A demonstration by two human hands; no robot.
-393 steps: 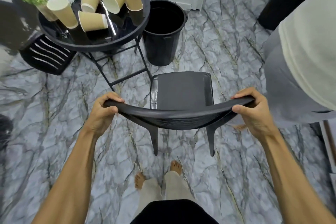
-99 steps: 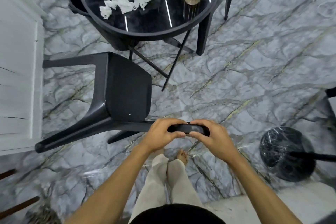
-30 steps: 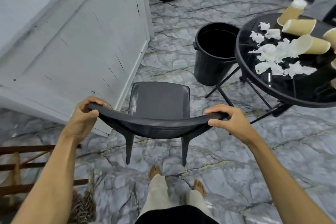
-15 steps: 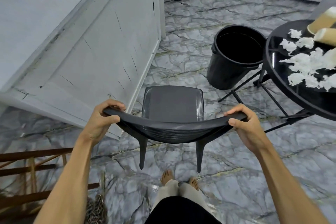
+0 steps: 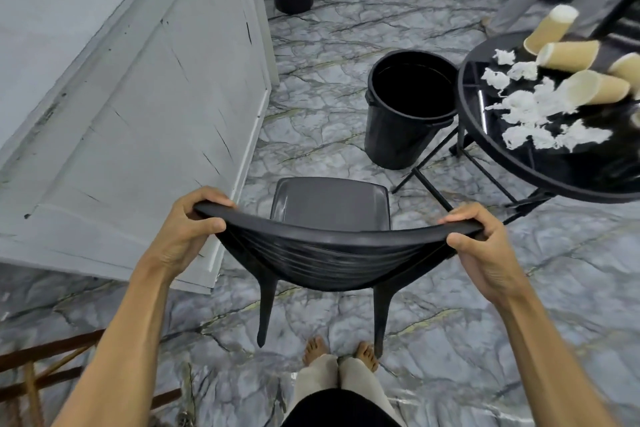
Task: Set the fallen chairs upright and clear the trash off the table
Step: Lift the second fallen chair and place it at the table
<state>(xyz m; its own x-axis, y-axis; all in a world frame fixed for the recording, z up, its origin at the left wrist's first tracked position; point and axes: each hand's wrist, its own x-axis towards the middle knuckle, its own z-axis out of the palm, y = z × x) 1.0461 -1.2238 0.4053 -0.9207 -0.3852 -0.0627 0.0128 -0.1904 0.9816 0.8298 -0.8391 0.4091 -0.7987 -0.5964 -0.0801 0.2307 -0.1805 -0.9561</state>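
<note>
Chair [image 5: 332, 208] upright, backrest ends gripped by left hand [image 5: 187, 229] and right hand [image 5: 481, 250], seat ahead of grip; uprighting step apparently closing; next: release, then paper cups [image 5: 588, 87] and tissue scraps [image 5: 533, 114] from table [image 5: 519, 163], right of grip, into bin [image 5: 405, 121].

Chair [image 5: 332, 208]: black plastic, curved ribbed backrest, upright on marble floor beside white wall panel.
Table [image 5: 540, 166]: round, black glossy top, thin metal legs.
Trash on table: tan paper cups [image 5: 568, 54] lying on their sides; crumpled white tissues [image 5: 530, 107] scattered near them.
</note>
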